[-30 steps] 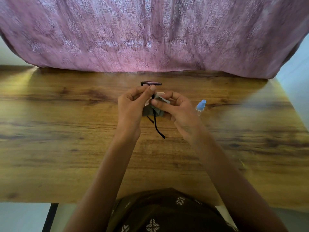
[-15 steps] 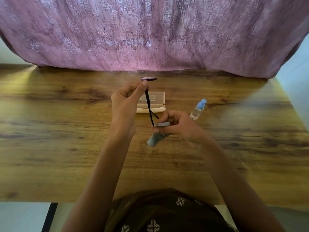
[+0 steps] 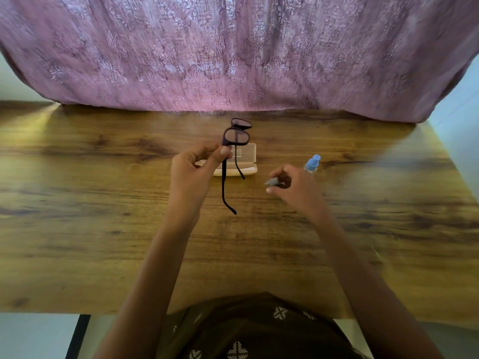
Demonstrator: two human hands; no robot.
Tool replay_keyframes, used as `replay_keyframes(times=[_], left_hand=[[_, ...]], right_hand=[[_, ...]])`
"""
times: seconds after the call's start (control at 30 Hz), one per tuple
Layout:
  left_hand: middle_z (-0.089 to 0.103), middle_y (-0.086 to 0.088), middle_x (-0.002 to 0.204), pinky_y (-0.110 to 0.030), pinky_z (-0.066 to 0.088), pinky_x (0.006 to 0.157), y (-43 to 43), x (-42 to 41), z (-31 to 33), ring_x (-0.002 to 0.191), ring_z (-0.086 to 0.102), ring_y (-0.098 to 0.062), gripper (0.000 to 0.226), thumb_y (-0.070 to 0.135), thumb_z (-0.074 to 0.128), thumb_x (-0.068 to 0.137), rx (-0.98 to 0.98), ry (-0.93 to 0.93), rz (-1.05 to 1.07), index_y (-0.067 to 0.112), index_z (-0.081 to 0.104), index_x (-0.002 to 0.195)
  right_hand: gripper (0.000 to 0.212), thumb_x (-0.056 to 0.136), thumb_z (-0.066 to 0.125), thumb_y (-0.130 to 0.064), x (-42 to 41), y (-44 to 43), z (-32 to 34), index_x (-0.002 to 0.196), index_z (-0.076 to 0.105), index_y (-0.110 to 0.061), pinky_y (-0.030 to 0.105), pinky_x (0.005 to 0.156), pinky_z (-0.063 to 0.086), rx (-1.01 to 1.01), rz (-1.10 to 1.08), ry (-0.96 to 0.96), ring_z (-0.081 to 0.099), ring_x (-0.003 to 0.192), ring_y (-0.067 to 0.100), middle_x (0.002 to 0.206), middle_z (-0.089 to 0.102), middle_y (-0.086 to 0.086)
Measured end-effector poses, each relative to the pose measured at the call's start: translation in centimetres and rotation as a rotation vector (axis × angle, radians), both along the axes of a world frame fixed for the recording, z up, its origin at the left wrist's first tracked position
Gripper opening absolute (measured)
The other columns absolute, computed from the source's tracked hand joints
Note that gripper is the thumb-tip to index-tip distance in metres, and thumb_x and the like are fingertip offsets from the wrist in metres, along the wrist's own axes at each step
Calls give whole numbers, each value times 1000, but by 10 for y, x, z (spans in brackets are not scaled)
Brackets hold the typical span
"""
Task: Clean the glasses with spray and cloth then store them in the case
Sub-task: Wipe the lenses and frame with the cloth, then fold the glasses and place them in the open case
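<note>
My left hand (image 3: 193, 172) pinches the dark-framed glasses (image 3: 235, 137) at the corner of the near lens and holds them up over the table, their arms unfolded and hanging down toward me. Behind them lies the open white glasses case (image 3: 247, 161). My right hand (image 3: 293, 185) is to the right, low over the table, with its fingers curled round the small grey cloth (image 3: 272, 181), of which only a tip shows. The clear spray bottle (image 3: 312, 164) with its blue cap stands just behind that hand.
The wooden table (image 3: 103, 229) stretches wide on both sides. A mauve patterned curtain (image 3: 233, 53) hangs along its far edge. The table's near edge is at my lap.
My right hand has drawn away from the glasses with the cloth, moving right toward the spray bottle. My left hand has turned the glasses so both lenses show.
</note>
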State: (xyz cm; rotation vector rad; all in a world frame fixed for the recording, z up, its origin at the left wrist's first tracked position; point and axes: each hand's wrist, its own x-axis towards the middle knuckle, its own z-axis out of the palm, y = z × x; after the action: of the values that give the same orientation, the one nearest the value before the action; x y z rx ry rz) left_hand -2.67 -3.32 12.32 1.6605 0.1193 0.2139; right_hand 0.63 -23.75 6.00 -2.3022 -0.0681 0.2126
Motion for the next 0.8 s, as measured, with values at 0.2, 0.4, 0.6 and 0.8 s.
replay_keyframes(times=[0.2, 0.4, 0.6, 0.8], left_hand=[[75, 11, 86, -17, 49, 83, 8, -9, 9, 92, 68, -4, 7, 27, 67, 83, 115, -22, -192, 26, 73, 87], [73, -3, 91, -54, 50, 89, 24, -13, 18, 94, 65, -29, 13, 22, 66, 82, 226, -124, -401, 20, 73, 93], [73, 8, 97, -52, 54, 77, 35, -14, 15, 88, 69, -18, 20, 15, 71, 80, 463, -207, -332, 28, 71, 95], [72, -3, 90, -40, 57, 68, 41, -15, 5, 75, 67, -16, 21, -2, 65, 83, 809, -341, -403, 6, 76, 99]], right_hand=[[15, 92, 67, -27, 2, 0, 4, 105, 66, -19, 10, 72, 48, 168, -77, 2, 62, 85, -3, 96, 68, -12], [24, 101, 53, -25, 9, -5, 19, 99, 70, -8, 15, 59, 51, 614, -218, 193, 69, 69, 8, 78, 76, -1], [47, 104, 39, -41, 12, -8, 23, 97, 74, -10, 20, 58, 53, 768, -250, 300, 69, 67, 12, 86, 76, 9], [36, 98, 55, -41, 6, -10, 27, 100, 74, -12, 19, 62, 53, 738, -159, 268, 70, 79, 13, 93, 76, 9]])
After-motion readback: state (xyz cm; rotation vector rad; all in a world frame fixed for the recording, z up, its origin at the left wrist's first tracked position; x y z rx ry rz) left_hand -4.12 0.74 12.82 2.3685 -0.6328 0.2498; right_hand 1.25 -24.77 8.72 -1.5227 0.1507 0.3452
